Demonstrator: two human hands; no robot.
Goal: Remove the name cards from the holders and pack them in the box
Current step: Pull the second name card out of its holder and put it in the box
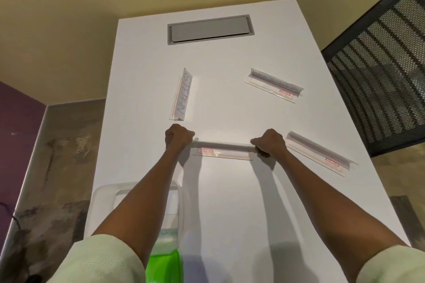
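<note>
White rectangular table (230, 190), beige walls; grey cable hatch (210, 28) at twelve o'clock, black mesh chair (379, 71) at two. Left hand (179, 136) and right hand (269, 142) curled around ends of clear plastic card holder (224, 151) — centre. Translucent plastic box (103, 193) at seven.

Four clear plastic card holders lie on the white table. The nearest holder (224, 150) sits crosswise at the centre, a red label near its left end, gripped at both ends. At 11 o'clock from it, a second holder (180, 95) points away and carries a white name card (185, 94) with hand-lettered writing. At 1 o'clock a third holder (274, 85) lies slanted; at 3 o'clock a fourth (320, 153) slants too. A clear box (103, 193) sits at 7 o'clock.
</note>
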